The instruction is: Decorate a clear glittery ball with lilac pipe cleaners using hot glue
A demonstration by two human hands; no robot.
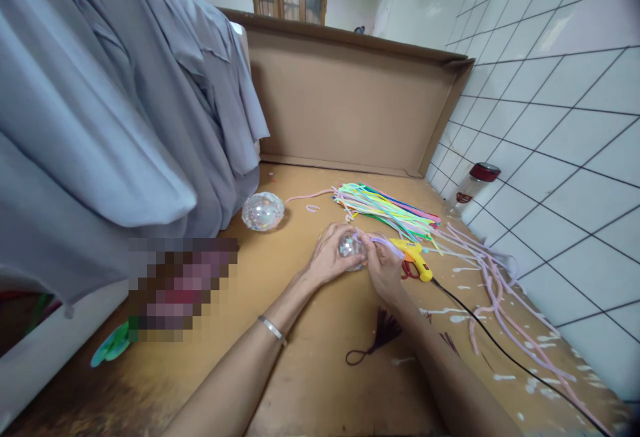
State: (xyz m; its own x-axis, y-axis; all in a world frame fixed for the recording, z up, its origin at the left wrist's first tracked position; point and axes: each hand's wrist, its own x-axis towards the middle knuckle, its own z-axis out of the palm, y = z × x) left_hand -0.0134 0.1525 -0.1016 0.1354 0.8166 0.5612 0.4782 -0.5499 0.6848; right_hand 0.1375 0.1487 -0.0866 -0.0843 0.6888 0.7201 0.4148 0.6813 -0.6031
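Observation:
A small clear faceted ball (351,245) is held at the middle of the table. My left hand (331,255) wraps round its left side, fingers curled over the top and thumb below. At its right side my right hand (383,260) pinches a lilac fuzzy strip (385,242) against the ball. A yellow glue gun (417,257) lies just right of my right hand, with red-handled scissors (410,270) partly hidden under it. Beyond my hands rests a bundle of coloured pipe cleaners (385,209). A larger clear bowl-like piece (263,211) sits to the left.
Loose pink and lilac strips (493,283) and a black cord (480,323) run along the right. A dark tassel (383,333) lies near my right forearm. A red-lidded bottle (470,190) stands by the tiled wall. Grey cloth (150,103) hangs at left; cardboard (345,97) stands behind.

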